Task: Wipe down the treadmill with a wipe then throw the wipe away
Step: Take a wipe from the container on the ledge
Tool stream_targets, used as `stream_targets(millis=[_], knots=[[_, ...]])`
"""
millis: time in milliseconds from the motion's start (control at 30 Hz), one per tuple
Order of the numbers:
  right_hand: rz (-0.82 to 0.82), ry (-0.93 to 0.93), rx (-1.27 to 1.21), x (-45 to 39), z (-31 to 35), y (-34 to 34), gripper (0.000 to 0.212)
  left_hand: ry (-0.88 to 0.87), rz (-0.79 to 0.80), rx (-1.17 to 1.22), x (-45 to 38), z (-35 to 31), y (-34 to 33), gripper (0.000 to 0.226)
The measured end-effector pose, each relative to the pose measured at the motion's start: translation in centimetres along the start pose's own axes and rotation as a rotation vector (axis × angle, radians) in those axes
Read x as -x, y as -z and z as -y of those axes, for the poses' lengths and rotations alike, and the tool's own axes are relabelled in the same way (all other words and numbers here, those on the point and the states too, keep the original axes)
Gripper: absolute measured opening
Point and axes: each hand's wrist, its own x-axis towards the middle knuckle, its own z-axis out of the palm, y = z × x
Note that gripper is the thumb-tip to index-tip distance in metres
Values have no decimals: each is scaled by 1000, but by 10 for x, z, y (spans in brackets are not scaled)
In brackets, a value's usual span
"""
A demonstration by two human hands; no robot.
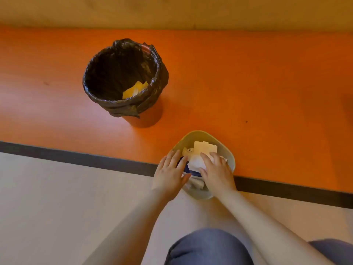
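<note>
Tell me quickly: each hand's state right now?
Left hand: open, fingers straight, resting on the wipes pack.
Right hand: fingers on the wipe; grip cannot be told.

1. The bin (145, 115) is lined with a crinkled, glossy black plastic bag (118, 69).
2. The orange floor strip (248, 83) looks smooth with a faint sheen.
3. The near pale floor (57, 197) is matt.
4. The basin (227, 150) is smooth plastic holding white paper-like wipes (194, 161).

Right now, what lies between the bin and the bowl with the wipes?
Only bare orange floor shows between the bin and the bowl in the head view. Both hands are in the bowl, not in that gap.
</note>
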Motion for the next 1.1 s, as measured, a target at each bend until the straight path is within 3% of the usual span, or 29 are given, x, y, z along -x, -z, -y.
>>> stream_targets(millis=[667,900,1100], knots=[[-44,87,55,-39,-15,-59,43,23,-66,18,-20,18,-39,67],[-138,166,102,-42,-14,-65,45,-1,-83,24,-19,19,-46,83],[-235,209,76,-41,-12,-68,36,6,-85,2,-15,25,-51,69]])
